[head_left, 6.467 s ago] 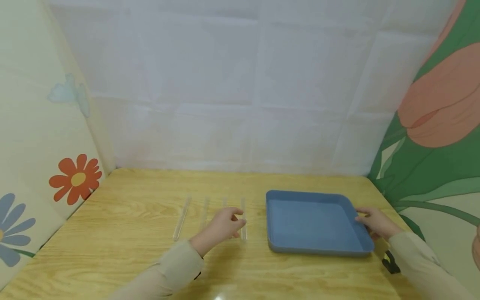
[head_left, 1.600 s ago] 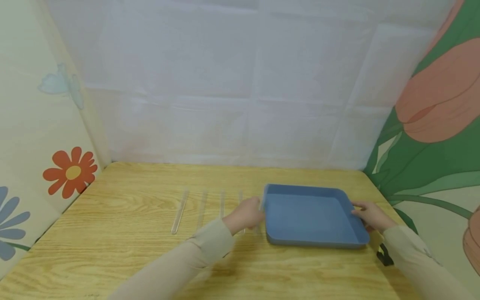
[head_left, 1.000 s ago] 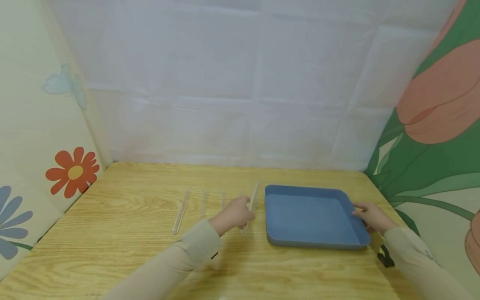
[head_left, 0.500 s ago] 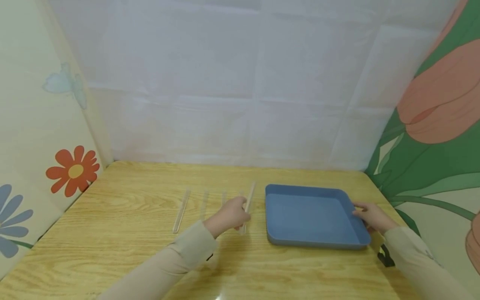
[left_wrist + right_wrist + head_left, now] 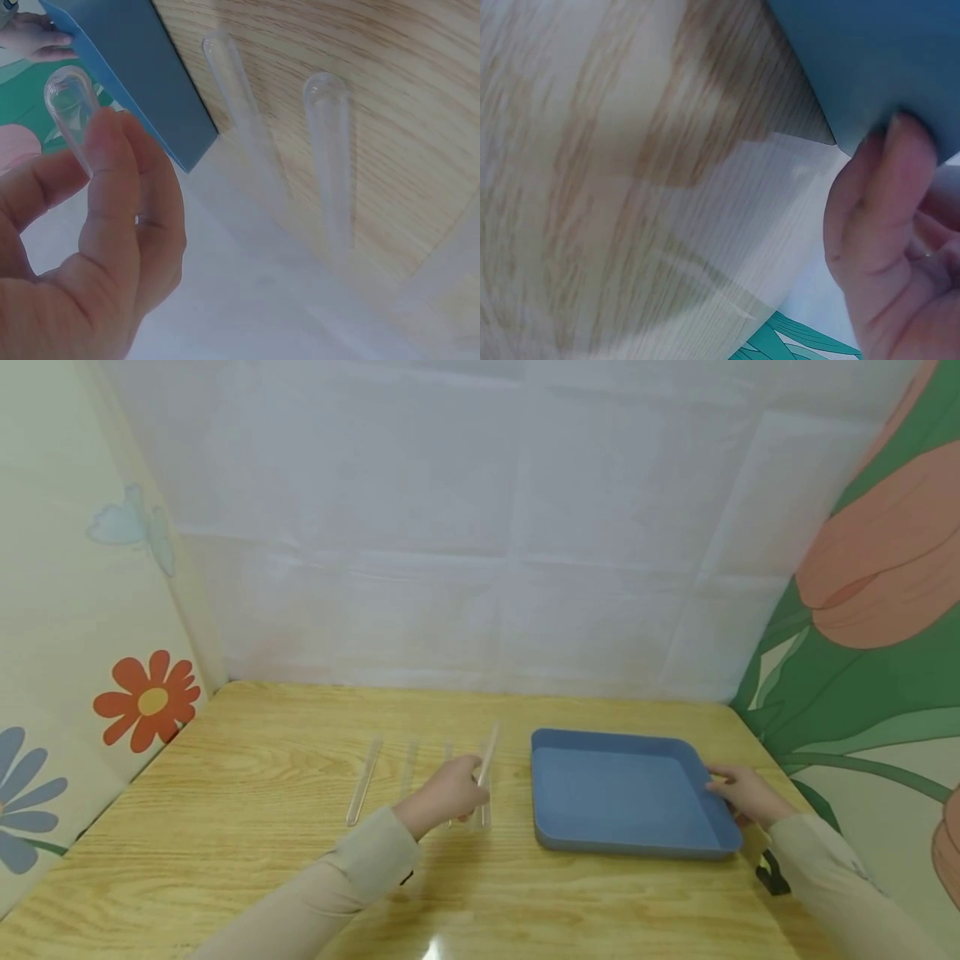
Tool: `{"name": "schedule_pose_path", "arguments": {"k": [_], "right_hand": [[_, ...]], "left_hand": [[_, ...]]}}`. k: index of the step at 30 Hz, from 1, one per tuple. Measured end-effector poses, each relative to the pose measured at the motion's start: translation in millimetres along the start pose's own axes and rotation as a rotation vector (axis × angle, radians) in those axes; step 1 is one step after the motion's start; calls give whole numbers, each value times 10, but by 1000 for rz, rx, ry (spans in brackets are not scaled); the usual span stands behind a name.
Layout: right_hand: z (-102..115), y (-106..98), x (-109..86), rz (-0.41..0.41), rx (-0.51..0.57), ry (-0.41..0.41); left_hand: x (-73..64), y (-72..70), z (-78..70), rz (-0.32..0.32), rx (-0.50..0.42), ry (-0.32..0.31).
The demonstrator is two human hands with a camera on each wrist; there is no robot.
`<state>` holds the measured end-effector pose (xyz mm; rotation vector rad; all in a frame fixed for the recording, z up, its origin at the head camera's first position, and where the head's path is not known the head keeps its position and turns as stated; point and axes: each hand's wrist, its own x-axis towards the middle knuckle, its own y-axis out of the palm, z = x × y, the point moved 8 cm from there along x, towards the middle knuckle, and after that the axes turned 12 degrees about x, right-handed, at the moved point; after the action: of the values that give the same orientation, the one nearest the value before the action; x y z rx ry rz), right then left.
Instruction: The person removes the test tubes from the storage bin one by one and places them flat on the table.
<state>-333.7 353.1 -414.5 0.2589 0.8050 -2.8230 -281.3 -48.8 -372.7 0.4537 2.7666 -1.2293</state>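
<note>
My left hand pinches a clear test tube between thumb and fingers, over the right end of a row of similar tubes. In the left wrist view the tube's rounded end sticks out past the fingertips, tilted. Below it lie several clear tubes on the table, among them one tube and its neighbour; the leftmost tube is fully visible in the head view. My right hand holds the right side of a blue tray, a fingertip pressed to its wall in the right wrist view.
The wooden table runs back to a white cloth backdrop. Printed flower panels stand left and right. A small black object shows beside the right wrist.
The left hand has moved left from the tray's left edge, carrying the test tube back over the row. The right hand has stayed at the tray's right side, and the tray keeps its place.
</note>
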Motion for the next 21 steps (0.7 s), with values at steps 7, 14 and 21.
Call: {"name": "schedule_pose_path", "arguments": {"k": [7, 14, 21], "right_hand": [[8, 10, -14, 5, 14, 2], [3, 20, -17, 15, 14, 0], [6, 14, -20, 12, 28, -4]], "left_hand": [[-32, -32, 65, -10, -6, -17], [-47, -58, 112, -27, -5, 0], [-77, -101, 158, -36, 16, 3]]}}
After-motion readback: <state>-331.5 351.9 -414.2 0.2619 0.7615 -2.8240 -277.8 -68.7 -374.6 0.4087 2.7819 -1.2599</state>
